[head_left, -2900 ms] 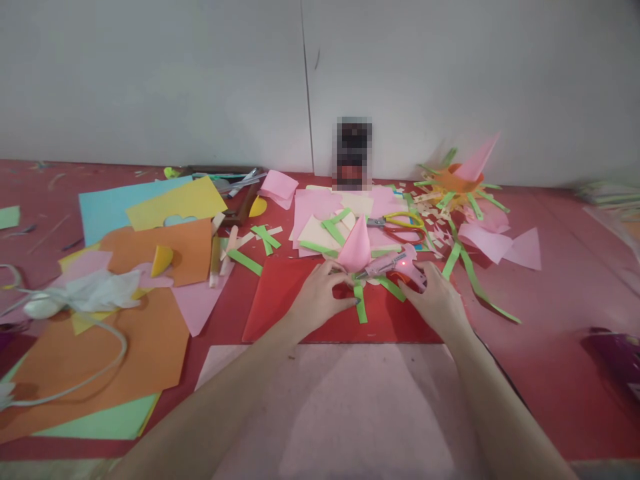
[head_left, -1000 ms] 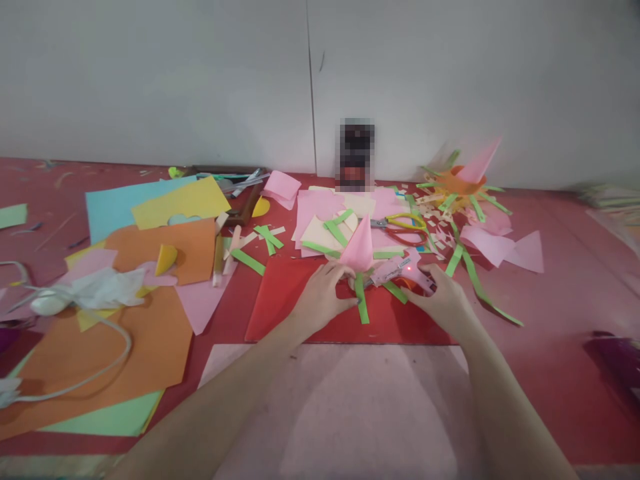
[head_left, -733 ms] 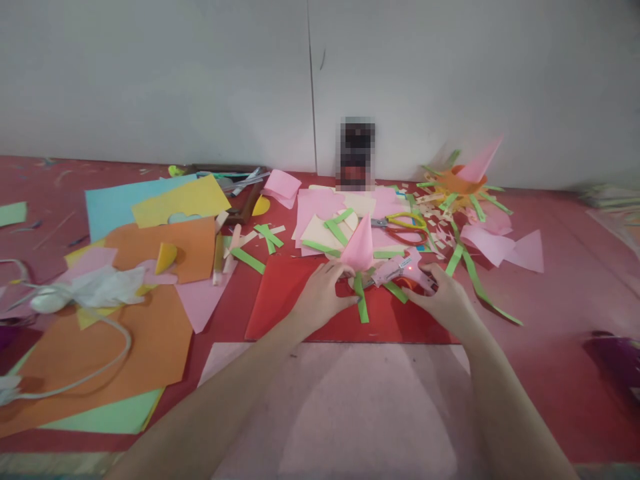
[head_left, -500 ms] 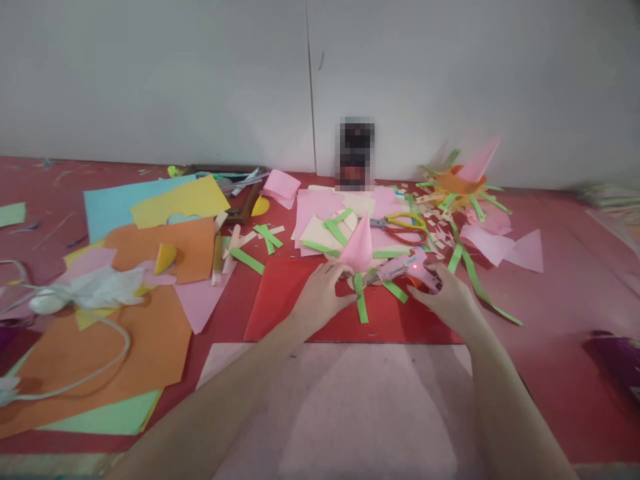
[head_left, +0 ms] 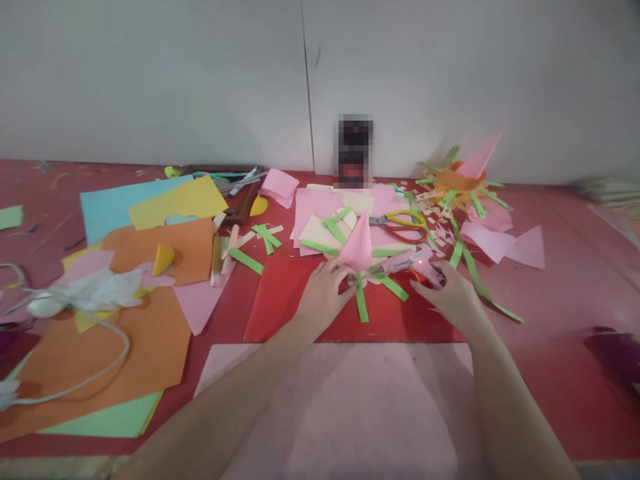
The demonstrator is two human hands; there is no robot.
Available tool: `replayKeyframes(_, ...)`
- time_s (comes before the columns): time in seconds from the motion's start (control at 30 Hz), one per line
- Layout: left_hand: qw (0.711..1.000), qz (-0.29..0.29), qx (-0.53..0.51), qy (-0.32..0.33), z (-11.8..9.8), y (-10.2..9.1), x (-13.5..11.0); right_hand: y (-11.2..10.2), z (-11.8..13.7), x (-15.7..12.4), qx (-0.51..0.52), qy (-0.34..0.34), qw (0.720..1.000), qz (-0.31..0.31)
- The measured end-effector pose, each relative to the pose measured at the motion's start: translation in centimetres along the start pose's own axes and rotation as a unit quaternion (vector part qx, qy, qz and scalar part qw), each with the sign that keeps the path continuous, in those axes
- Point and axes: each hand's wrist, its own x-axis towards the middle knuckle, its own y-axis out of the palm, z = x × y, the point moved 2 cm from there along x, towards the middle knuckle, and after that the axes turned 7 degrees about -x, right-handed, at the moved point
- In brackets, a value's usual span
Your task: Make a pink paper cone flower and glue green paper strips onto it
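A pink paper cone [head_left: 357, 245] stands upright on a pale base with green paper strips [head_left: 362, 303] fanning out, over a red board [head_left: 277, 293]. The fingers of my left hand [head_left: 325, 293] are closed on the near left edge of this paper craft. My right hand [head_left: 453, 293] grips a pink hot glue gun [head_left: 407, 259], its small red light lit. Its nozzle points left and reaches the base of the cone beside a green strip. The exact contact at the tip is too small to make out.
Scissors [head_left: 407, 219] lie on pink paper sheets behind the cone. A second craft [head_left: 470, 177] with an orange ring stands back right. Coloured sheets [head_left: 150, 333] and a white cable [head_left: 123, 333] spread across the left. A brown tray [head_left: 250, 205] holds pens.
The glue gun and my right hand have shifted slightly right and up. Its nozzle has drawn back a little from the near green strip. My left hand stays at the craft.
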Motion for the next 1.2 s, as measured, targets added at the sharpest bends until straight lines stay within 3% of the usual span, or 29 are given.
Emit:
replayKeyframes(0.23,0.999,-0.004,-0.040,0.006,-0.25,-0.10,-0.06,0.18,-0.26,0.07,0.010,-0.001,1.000,-0.006)
replayKeyframes(0.63,0.999,0.030,0.007,-0.020,-0.20,0.15,0.14,0.24,-0.06,-0.03,0.002,0.006,1.000,-0.005)
replayKeyframes(1.2,1.000,0.023,0.019,0.000,-0.25,0.14,-0.03,0.40,-0.12,0.14,-0.008,0.017,1.000,0.009)
